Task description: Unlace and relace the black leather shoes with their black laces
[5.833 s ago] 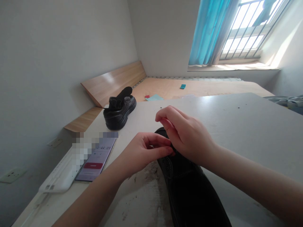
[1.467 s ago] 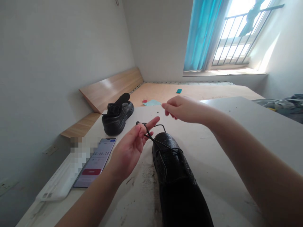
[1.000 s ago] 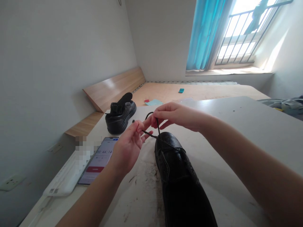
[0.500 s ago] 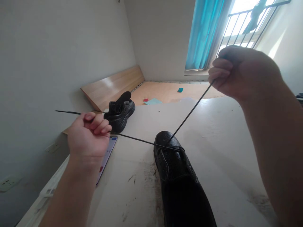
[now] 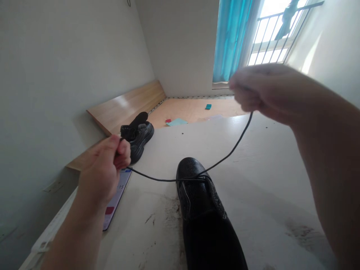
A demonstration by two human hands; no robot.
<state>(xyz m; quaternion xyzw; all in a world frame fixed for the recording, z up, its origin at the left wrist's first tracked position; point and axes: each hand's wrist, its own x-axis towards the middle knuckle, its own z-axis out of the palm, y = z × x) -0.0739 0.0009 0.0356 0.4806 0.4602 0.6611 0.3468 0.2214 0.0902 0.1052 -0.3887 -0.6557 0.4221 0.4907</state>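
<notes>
A black leather shoe (image 5: 194, 191) lies on the white tabletop (image 5: 253, 180), its toe pointing away from me. A thin dark shoelace (image 5: 157, 180) threads through the front eyelets and runs out to both sides. My left hand (image 5: 102, 165) is closed around one part of the lace, left of the shoe. Higher up on the right, my right hand (image 5: 261, 88), slightly blurred, is closed on the other part. Between the hands the lace hangs in a slack curve, crossing over the shoe's front.
Behind my left hand stands a second black shoe (image 5: 142, 138) with its insole sticking up. A phone (image 5: 119, 195) lies partly under my left wrist. Wooden boards (image 5: 132, 103) lean by the wall. A blue curtain (image 5: 232, 41) hangs beside the barred window.
The lace has gone from taut to slack. My right hand has come lower and inward, and my left hand has turned. The view has shifted slightly.
</notes>
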